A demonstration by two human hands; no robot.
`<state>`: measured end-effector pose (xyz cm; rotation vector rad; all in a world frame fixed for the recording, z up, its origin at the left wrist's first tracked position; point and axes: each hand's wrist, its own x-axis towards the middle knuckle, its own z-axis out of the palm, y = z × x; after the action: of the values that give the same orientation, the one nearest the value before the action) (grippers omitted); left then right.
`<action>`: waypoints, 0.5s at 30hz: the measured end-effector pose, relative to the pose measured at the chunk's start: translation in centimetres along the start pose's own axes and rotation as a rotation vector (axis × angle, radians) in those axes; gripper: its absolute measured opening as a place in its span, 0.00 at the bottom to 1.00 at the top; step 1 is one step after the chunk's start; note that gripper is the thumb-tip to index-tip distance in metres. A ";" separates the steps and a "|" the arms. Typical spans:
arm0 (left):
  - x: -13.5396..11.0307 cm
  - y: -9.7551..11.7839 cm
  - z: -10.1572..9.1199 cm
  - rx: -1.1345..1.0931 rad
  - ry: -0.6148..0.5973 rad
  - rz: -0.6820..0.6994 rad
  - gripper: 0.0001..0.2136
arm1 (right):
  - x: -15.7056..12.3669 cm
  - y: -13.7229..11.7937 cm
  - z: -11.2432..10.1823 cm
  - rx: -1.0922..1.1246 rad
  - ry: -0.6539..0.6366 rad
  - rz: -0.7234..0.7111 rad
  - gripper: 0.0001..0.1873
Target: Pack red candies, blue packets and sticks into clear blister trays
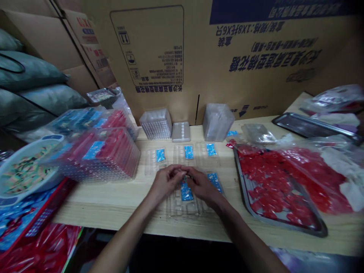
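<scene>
Fingers (179, 173) pinched in close, right over a little blue packet (186, 191)

Left hand (165, 183) and right hand (202, 186) meet nearly tip to tip above it, a narrow grip, though I can't tell if they're actually pinching something tiny. The packet sits in a clear blister tray (182, 207) lying flat on the wooden counter (113, 210), with a second blue packet (214, 181) just beside it. Behind, a row of clear trays (182, 161) each carries a blue packet, probably spread out like that to keep everything in easy reach. Stacked clear trays (156, 124) stand against a cardboard box (153, 49), and a metal tray (284, 223) of red pieces (270, 182) sits right of the hands.
</scene>
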<state>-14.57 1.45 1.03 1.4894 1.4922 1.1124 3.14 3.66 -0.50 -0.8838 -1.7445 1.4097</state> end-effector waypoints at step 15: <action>0.3 1.0 4.1 -0.402 0.229 -0.198 0.11 | 2.1 -0.2 -2.8 0.385 -0.131 0.159 0.15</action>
<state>-10.36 2.05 0.57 0.9449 1.4236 1.3972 4.45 6.85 0.31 -0.7434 -1.4448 1.8670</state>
